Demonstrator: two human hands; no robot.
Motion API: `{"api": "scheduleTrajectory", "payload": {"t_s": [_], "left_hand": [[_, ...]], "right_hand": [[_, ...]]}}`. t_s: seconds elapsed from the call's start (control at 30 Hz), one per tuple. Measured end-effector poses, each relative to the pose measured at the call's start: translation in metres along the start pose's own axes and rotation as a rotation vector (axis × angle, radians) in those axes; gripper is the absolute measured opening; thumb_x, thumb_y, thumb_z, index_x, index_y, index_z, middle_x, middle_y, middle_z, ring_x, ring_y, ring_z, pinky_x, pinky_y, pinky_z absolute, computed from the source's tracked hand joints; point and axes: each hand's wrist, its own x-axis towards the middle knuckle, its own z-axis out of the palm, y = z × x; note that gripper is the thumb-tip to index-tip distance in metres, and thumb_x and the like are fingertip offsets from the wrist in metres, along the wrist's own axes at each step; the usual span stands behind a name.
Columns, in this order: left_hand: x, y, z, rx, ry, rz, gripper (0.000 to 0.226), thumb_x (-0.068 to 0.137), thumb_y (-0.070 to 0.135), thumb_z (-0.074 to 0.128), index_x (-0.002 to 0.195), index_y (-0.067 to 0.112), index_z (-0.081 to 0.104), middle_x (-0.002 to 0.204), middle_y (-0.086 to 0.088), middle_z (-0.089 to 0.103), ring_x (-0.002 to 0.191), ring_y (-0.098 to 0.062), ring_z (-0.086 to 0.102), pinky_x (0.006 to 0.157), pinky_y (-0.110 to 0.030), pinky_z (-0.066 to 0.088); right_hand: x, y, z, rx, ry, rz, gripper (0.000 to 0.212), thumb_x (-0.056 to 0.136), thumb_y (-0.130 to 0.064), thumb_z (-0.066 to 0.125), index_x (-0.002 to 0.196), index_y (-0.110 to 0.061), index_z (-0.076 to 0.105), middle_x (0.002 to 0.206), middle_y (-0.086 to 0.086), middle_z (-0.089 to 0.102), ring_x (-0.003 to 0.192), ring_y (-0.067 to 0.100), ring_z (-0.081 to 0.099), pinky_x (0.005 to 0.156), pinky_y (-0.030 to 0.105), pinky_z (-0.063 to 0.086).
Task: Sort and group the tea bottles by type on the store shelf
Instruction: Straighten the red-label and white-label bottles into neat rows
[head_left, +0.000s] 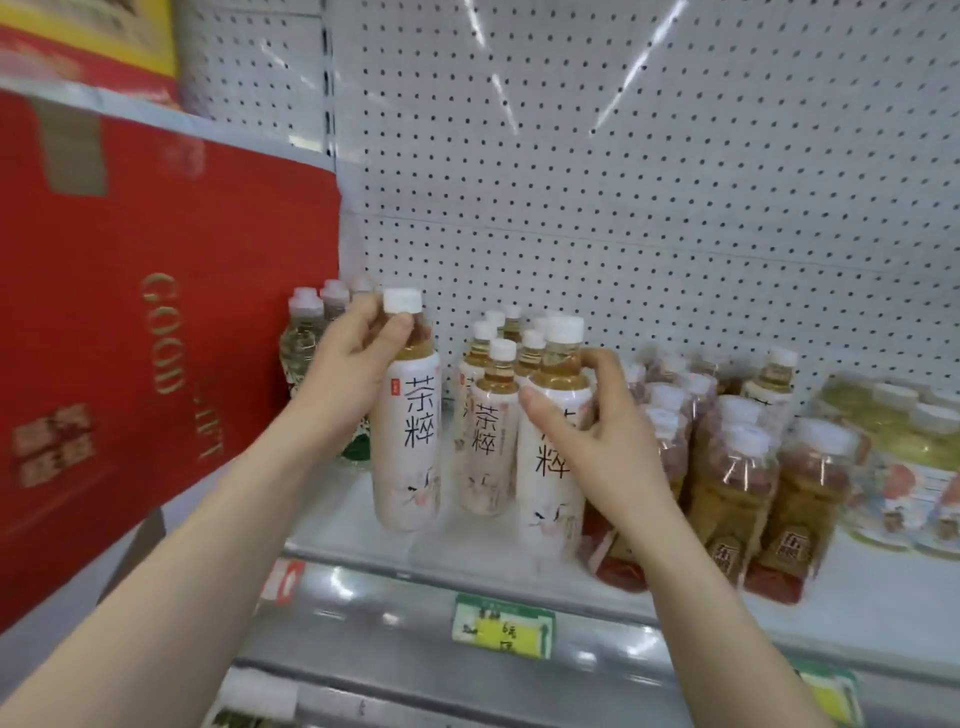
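**Both hands on white-label tea at the front of the shelf**

The left hand (358, 343) pinches the left tea bottle (408, 415) at its neck, just under the white cap. The right hand (587, 421) curls round the shoulder of the right tea bottle (550, 452), thumb across the label. So both hands are clamped, one bottle each, and they are held apart.

Both bottles are near the front edge of the shelf (363, 548), either side of the white-label cluster (491, 415) of the same type (whether the left bottle stands or hangs just clear, I cannot tell).

To the right, just beside the right hand, sit shrink-wrapped packs (727, 493) of red-label bottles. A stray bottle (769, 384) with a white label like the others pokes up behind them. A red gift box (156, 338) closes off the left end.

This reads as the grouping step: bringing matching bottles into one block. The next move probably calls for setting both down upright against the cluster, labels forward, with care not to topple the front row. The stray behind the packs looks like a later job.
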Motion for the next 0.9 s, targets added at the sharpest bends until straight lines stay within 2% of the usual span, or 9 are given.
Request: {"api": "scheduleTrajectory", "payload": {"t_s": [0.03,0.13,0.3,0.4,0.53,0.67,0.73,0.83,0.9], "left_hand": [[-0.001,-0.008,-0.003,0.012,-0.017,-0.007,0.02,0.103,0.013,0.047,0.116,0.004,0.06,0.099,0.002,0.068,0.085,0.002,0.064,0.076,-0.012,0.048],[-0.002,-0.031,-0.002,0.044,-0.087,-0.023,0.019,0.102,0.013,0.049,0.114,0.02,0.061,0.098,0.011,0.07,0.091,0.004,0.065,0.08,-0.011,0.047],[0.002,-0.051,0.012,0.016,-0.157,-0.057,0.03,0.102,0.015,0.049,0.109,0.042,0.06,0.105,0.019,0.073,0.104,0.001,0.066,0.084,-0.011,0.048],[0.005,-0.058,0.019,-0.015,-0.207,-0.085,0.029,0.102,0.015,0.049,0.115,0.038,0.06,0.112,0.016,0.072,0.108,-0.002,0.065,0.088,-0.019,0.05],[0.007,-0.064,0.026,0.013,-0.266,-0.11,0.029,0.102,0.017,0.048,0.127,0.029,0.057,0.112,0.023,0.069,0.104,0.008,0.063,0.082,-0.01,0.048],[0.011,-0.062,0.027,0.085,-0.26,-0.101,0.029,0.099,0.017,0.055,0.126,0.026,0.053,0.125,0.009,0.063,0.116,-0.003,0.059,0.101,-0.03,0.047],[0.011,-0.058,0.026,0.184,-0.252,-0.066,0.039,0.092,0.013,0.064,0.125,0.028,0.05,0.132,0.002,0.058,0.122,-0.011,0.055,0.106,-0.037,0.044],[0.01,-0.053,0.026,0.218,-0.248,-0.045,0.048,0.089,0.005,0.066,0.131,0.023,0.051,0.134,-0.001,0.058,0.123,-0.014,0.055,0.108,-0.044,0.043],[0.01,-0.052,0.026,0.236,-0.257,-0.019,0.052,0.09,0.002,0.064,0.136,0.023,0.05,0.134,0.001,0.059,0.121,-0.01,0.056,0.108,-0.041,0.043]], "right_hand": [[0.0,0.004,0.008,-0.05,0.007,0.008,0.055,0.085,-0.058,0.067,0.129,-0.033,0.047,0.087,-0.031,0.062,0.076,-0.009,0.058,0.064,0.012,0.047],[0.001,0.014,0.025,-0.193,0.007,0.059,0.062,0.085,-0.056,0.069,0.134,-0.025,0.048,0.112,-0.012,0.065,0.1,0.017,0.062,0.084,0.04,0.053],[0.0,0.018,0.04,-0.46,0.007,0.092,0.065,0.087,-0.059,0.064,0.136,-0.019,0.05,0.131,0.004,0.051,0.114,0.024,0.055,0.084,0.033,0.044],[0.002,0.014,0.033,-0.608,-0.021,0.121,0.064,0.085,-0.061,0.065,0.133,-0.021,0.052,0.124,0.005,0.059,0.115,0.027,0.056,0.089,0.037,0.046],[0.005,0.009,0.034,-0.672,-0.115,0.173,0.061,0.085,-0.044,0.074,0.132,-0.015,0.049,0.127,0.008,0.054,0.114,0.029,0.058,0.089,0.035,0.044],[0.014,0.008,0.044,-0.681,-0.088,0.193,0.061,0.089,-0.036,0.073,0.137,-0.01,0.045,0.131,0.011,0.043,0.112,0.034,0.058,0.085,0.033,0.044],[0.02,0.011,0.05,-0.718,-0.072,0.212,0.06,0.09,-0.038,0.07,0.136,-0.008,0.045,0.129,0.012,0.043,0.11,0.032,0.059,0.077,0.028,0.039],[0.024,0.017,0.06,-0.838,-0.031,0.183,0.058,0.092,-0.046,0.064,0.132,-0.006,0.048,0.124,0.011,0.048,0.108,0.026,0.057,0.072,0.028,0.039],[0.024,0.021,0.063,-0.905,0.0,0.128,0.057,0.092,-0.049,0.061,0.128,-0.006,0.051,0.121,0.01,0.051,0.111,0.025,0.053,0.08,0.03,0.044]]}}
